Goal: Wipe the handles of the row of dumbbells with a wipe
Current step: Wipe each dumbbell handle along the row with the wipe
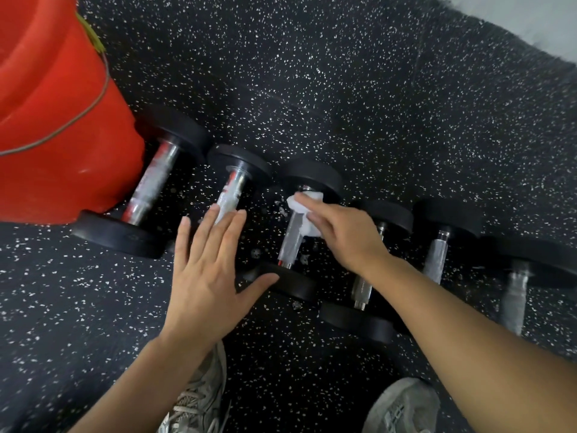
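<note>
Speckled black rubber floor [374, 104] carries the dumbbells. Third along from the red plastic bucket [53, 120], the right hand [340, 232] pinches a soft white wipe [304, 210] round its knurled steel handle [292, 242]; the left hand [209, 270] hovers, fingers spread.

The left hand [206, 276] hovers flat, fingers spread, palm down. The right hand [340, 232], farther right, reaches forward with fingers curled, pinching a white wipe [307, 214].
</note>
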Demonstrator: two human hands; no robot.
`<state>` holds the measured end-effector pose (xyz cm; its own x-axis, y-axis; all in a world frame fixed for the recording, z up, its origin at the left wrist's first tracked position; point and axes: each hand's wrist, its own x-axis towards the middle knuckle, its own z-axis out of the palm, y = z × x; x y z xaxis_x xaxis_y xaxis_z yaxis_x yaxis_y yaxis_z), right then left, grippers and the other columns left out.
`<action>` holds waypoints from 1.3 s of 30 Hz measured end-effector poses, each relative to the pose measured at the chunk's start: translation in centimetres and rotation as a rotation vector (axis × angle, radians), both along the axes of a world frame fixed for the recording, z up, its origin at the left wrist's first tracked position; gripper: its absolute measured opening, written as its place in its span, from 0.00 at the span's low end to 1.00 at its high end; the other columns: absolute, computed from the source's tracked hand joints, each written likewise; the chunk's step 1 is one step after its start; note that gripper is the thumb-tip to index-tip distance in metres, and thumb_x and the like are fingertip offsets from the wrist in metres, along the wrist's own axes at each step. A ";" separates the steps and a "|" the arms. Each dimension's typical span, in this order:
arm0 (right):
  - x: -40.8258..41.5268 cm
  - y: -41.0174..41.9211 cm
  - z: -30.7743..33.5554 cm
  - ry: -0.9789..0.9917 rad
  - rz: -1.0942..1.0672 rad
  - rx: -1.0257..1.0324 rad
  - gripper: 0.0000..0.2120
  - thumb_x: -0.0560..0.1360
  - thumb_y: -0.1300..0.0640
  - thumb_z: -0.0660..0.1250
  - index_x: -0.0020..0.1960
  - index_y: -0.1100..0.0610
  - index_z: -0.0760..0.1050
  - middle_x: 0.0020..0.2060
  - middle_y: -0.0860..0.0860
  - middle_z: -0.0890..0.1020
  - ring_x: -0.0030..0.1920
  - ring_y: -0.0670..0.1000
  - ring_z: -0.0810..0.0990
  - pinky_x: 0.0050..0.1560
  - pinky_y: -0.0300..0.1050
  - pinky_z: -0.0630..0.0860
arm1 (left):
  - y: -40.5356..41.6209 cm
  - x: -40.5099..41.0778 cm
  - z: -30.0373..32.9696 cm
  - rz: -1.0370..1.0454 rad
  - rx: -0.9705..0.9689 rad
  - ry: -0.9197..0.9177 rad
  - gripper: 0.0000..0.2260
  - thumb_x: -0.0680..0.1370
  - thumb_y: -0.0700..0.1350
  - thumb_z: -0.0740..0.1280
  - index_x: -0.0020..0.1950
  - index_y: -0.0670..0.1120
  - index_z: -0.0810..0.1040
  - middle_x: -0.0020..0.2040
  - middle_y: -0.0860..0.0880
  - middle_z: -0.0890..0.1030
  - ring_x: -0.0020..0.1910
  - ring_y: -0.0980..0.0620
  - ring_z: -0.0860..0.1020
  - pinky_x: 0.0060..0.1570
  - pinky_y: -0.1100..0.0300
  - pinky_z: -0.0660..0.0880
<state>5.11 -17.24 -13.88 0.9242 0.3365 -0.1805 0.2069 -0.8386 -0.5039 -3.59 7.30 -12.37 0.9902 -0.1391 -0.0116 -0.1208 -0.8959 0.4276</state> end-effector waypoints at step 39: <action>-0.8 -0.7 0.2 0.058 0.028 -0.109 0.18 0.86 0.46 0.55 0.74 0.38 0.69 0.55 0.49 0.86 0.53 0.54 0.84 0.46 0.46 0.74 | -2.9 0.0 0.7 -0.072 0.062 0.108 0.49 0.72 0.78 0.59 0.81 0.44 0.61 0.80 0.47 0.67 0.83 0.49 0.52 0.81 0.41 0.46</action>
<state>4.35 -17.98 -13.70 0.9015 0.3378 -0.2706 0.2043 -0.8833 -0.4220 -3.55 4.42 -11.67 0.9701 -0.2059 -0.1286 -0.1423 -0.9115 0.3860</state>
